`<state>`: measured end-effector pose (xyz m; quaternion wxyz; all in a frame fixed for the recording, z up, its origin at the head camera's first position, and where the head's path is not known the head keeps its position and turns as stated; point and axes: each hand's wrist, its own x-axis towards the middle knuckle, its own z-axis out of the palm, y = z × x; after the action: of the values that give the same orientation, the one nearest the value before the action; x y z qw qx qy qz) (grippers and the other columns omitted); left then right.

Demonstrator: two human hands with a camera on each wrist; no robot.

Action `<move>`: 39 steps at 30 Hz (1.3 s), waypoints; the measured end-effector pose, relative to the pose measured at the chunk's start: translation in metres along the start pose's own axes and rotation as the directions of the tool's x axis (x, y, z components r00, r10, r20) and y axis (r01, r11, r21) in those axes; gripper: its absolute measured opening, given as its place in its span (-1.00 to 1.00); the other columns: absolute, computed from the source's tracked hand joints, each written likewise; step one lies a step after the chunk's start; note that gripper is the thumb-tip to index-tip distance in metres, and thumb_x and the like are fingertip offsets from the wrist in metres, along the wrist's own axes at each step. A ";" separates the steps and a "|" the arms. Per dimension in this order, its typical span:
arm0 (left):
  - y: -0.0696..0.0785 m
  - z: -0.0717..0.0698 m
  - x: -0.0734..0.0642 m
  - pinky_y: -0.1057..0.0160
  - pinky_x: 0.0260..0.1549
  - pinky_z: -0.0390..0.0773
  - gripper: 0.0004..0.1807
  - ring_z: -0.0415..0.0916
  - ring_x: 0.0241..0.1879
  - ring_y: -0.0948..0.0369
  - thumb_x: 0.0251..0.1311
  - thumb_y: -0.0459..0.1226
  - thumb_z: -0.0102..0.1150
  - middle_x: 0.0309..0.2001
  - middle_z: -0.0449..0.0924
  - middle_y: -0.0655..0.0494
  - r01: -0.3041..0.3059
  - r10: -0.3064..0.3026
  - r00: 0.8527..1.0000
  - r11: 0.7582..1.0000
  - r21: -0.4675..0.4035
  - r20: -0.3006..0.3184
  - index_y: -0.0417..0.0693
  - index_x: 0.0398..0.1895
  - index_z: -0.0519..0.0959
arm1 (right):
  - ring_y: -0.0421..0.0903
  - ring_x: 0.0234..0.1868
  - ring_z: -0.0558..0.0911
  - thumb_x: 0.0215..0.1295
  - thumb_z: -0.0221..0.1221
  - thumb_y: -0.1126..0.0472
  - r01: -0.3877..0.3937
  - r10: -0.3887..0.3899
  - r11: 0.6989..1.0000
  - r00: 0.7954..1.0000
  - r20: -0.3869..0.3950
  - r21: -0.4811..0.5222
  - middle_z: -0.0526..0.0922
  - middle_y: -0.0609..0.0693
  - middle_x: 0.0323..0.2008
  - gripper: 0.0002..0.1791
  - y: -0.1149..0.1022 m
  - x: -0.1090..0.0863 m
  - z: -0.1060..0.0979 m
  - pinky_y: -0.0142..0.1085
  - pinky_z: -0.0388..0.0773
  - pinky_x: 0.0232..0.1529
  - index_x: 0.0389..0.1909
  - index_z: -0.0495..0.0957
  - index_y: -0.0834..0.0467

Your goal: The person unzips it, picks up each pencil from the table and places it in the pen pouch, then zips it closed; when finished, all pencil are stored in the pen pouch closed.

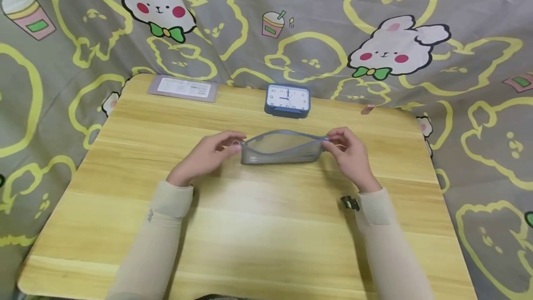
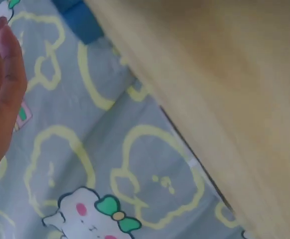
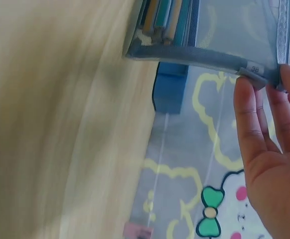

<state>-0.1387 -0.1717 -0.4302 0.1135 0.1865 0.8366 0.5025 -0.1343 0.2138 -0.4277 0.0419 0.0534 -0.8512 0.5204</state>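
Observation:
A grey-blue mesh zipper pouch point(image 1: 283, 156) is stretched between both hands above the middle of the table, its zipped top gaping. Several slim sticks point(image 3: 162, 15), some teal and some tan, show through the mesh in the right wrist view. At the pouch's left end, the left hand point(image 1: 210, 154) pinches the zipper's tip with thumb and fingers. Only part of the left hand point(image 2: 3, 94) shows in its own wrist view, without the pouch. The right hand point(image 1: 350, 156) pinches the other top corner, close to a small tag point(image 3: 254, 68).
Behind the pouch a blue alarm clock point(image 1: 288, 101) stands near the table's back edge. A flat grey package point(image 1: 183, 88) with a white label lies at back left, and a small pinkish piece point(image 1: 368, 109) at back right. A patterned curtain point(image 1: 308, 8) surrounds the wooden table point(image 1: 250, 244).

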 end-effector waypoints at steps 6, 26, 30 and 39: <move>0.000 0.023 0.006 0.10 0.00 0.73 -0.69 0.71 0.01 0.09 0.37 -0.25 0.42 -0.03 0.80 0.02 -0.047 0.050 0.994 0.998 0.030 -0.098 -0.03 0.14 0.69 | -0.38 -0.12 0.69 0.43 0.31 0.40 0.041 -0.042 0.999 0.997 -0.057 -0.030 0.70 0.07 -0.12 -0.76 -0.006 -0.014 -0.019 -0.58 0.69 -0.07 0.04 0.55 0.35; 0.014 0.042 0.023 0.25 -0.18 0.63 -0.84 0.62 -0.14 0.11 0.39 -0.31 0.36 -0.08 0.72 0.04 0.029 -0.058 0.977 0.989 -0.143 -0.203 -0.04 -0.02 0.69 | -0.32 0.04 0.66 0.45 0.28 0.42 0.021 -0.019 0.999 0.998 -0.062 0.041 0.66 -0.19 -0.06 -0.66 0.009 -0.027 -0.031 -0.58 0.68 -0.03 0.16 0.46 0.35; 0.013 0.041 0.025 0.16 -0.03 0.66 -0.81 0.65 -0.02 0.14 0.36 -0.27 0.41 -0.05 0.77 0.10 0.068 -0.096 0.983 0.982 -0.174 -0.157 -0.01 -0.01 0.73 | -0.32 0.03 0.67 0.42 0.30 0.44 -0.004 0.008 0.998 0.998 -0.063 0.066 0.68 -0.22 -0.06 -0.64 0.015 -0.030 -0.035 -0.59 0.67 -0.03 0.16 0.46 0.32; 0.011 0.044 0.018 0.11 -0.10 0.76 -0.63 0.75 -0.01 0.09 0.36 -0.49 0.28 0.12 0.75 -0.01 0.125 -0.134 0.989 0.984 -0.124 -0.063 -0.12 0.19 0.69 | -0.30 -0.03 0.70 0.36 0.33 0.49 0.003 0.002 0.987 1.000 -0.030 0.161 0.73 -0.23 -0.13 -0.67 0.015 -0.036 -0.026 -0.53 0.71 -0.02 0.07 0.48 0.34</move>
<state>-0.1361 -0.1245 -0.4406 0.1271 0.1064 0.8188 0.5496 -0.1005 0.2459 -0.4337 0.0503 0.0490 -0.8056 0.5883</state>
